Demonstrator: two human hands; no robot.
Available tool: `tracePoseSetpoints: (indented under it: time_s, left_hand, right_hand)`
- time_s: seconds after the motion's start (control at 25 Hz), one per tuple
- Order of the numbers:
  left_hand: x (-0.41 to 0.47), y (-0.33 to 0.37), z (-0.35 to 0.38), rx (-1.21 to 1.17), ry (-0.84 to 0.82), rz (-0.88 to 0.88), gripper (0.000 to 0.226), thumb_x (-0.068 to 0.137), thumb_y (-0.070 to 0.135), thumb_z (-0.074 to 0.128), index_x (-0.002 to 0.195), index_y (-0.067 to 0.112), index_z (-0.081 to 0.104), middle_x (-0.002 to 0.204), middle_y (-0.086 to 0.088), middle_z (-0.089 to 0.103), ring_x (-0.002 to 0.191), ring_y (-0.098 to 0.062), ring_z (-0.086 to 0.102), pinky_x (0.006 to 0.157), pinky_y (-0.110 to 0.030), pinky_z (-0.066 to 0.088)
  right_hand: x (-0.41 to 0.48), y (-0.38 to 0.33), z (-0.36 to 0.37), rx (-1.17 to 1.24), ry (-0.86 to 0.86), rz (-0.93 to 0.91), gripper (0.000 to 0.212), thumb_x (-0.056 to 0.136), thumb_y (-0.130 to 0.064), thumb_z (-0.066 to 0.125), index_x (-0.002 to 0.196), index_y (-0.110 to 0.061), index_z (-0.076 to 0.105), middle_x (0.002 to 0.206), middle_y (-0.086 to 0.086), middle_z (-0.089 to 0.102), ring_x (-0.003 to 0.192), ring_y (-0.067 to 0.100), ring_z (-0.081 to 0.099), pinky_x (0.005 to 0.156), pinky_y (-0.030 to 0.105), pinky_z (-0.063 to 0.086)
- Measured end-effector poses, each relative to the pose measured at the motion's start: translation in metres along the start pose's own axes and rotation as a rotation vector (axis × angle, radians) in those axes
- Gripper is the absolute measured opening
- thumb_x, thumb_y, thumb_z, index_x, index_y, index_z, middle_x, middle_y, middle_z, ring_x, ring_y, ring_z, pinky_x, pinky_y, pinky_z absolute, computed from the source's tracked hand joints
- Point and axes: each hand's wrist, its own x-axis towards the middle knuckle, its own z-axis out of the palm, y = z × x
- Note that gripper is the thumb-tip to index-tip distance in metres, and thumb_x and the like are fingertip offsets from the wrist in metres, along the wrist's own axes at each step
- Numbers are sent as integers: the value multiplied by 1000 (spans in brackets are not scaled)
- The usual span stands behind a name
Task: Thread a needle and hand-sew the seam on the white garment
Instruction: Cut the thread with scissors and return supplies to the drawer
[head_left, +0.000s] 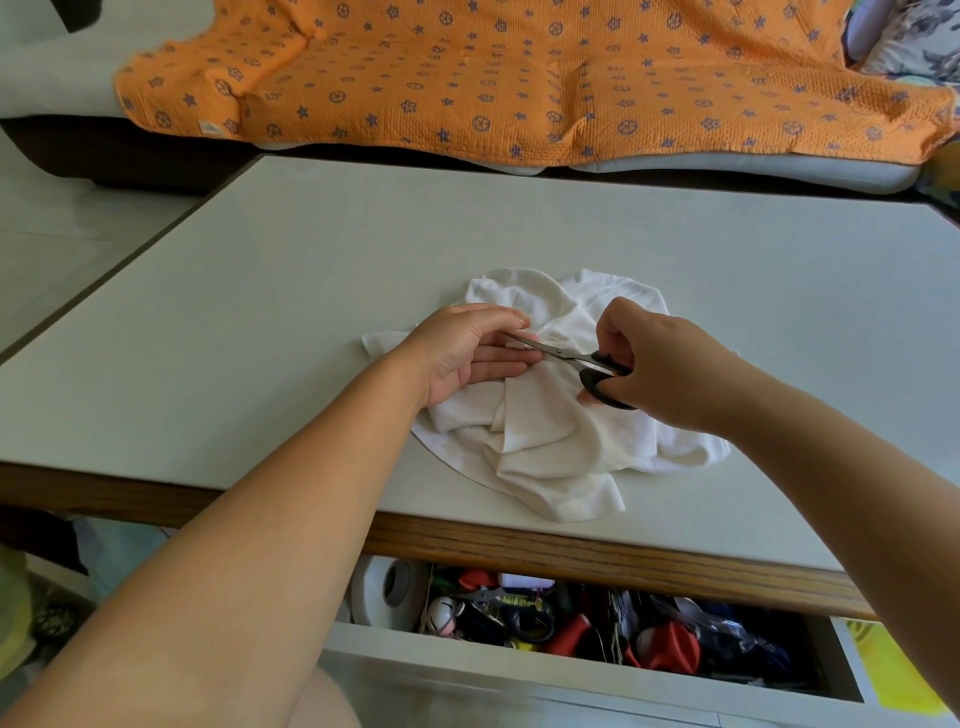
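The white garment (540, 441) lies crumpled near the front edge of the pale table (260, 312). My right hand (665, 369) grips black-handled scissors (576, 358), with fingers through the loops and the blades pointing left over the cloth. My left hand (467, 353) rests on the garment's left side, its lower fingers straight, with thumb and forefinger meeting close to the blade tips. Whether they pinch a thread is too fine to tell. I see no needle.
An open drawer (571, 654) below the table's wooden front edge holds thread spools, tape rolls and small scissors among clutter. A sofa with an orange patterned blanket (519, 78) stands behind the table.
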Motion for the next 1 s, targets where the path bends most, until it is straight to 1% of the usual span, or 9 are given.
tracePoseSetpoints:
  time_s: [0.2,0.32,0.4,0.52,0.6,0.68,0.72,0.84,1.0]
  left_hand:
    - [-3,3,-6,-46,3,-13,16,92,18,63,103,9,70,117,-9,69,80,-18,74,59,-24,60]
    - [-3,4,-6,42,187,39,29,91,21,67,119,11,64,100,-6,71,59,-10,67,47,-19,51]
    - [-6,5,-8,201,310,120,29,91,23,67,119,16,61,89,-3,68,52,-8,59,47,-19,47]
    - [-20,9,-7,388,268,183,15,92,23,64,106,16,63,83,0,64,52,-9,54,48,-20,45]
    - [-32,8,-4,489,169,163,14,93,24,63,103,16,66,85,1,67,57,-9,57,51,-21,48]
    - [-42,5,-1,565,77,124,13,93,25,64,102,16,67,86,-1,69,63,-10,62,54,-23,51]
    - [-47,4,0,587,28,99,12,93,24,63,100,16,67,86,-2,70,65,-11,64,56,-24,53]
    - [-64,4,1,634,-126,13,13,95,25,62,101,13,66,85,-5,73,72,-17,71,64,-30,59]
    - [-81,5,0,620,-198,-24,18,96,24,61,108,11,65,90,-8,75,81,-23,74,68,-32,60]
  right_hand:
    - [-17,11,-1,65,46,30,26,81,-26,75,82,-21,49,75,-13,57,69,11,53,61,19,41]
    - [-29,19,-1,99,61,69,26,79,-25,77,77,-23,51,75,-7,62,71,18,57,64,26,46]
    - [-37,22,-3,174,123,88,31,75,-25,81,73,-23,50,68,-7,61,63,14,54,60,22,44]
    - [-48,19,-2,362,148,100,39,68,-25,87,73,-15,50,61,-1,58,49,8,46,51,11,40]
    - [-55,10,-5,574,42,98,37,70,-19,86,80,-9,51,67,10,66,53,14,57,54,21,50]
    - [-68,2,-4,803,-200,83,32,74,-7,80,89,-8,52,74,14,71,61,19,64,60,31,55]
    - [-75,-2,0,850,-359,69,33,76,-4,79,93,-9,52,78,16,73,64,20,65,63,31,54]
    - [-97,-2,19,758,-696,39,36,78,-10,79,104,-14,54,91,17,75,78,20,68,71,19,49]
    - [-115,2,47,660,-790,84,35,80,-9,79,106,-16,57,94,10,76,75,12,66,63,16,46]
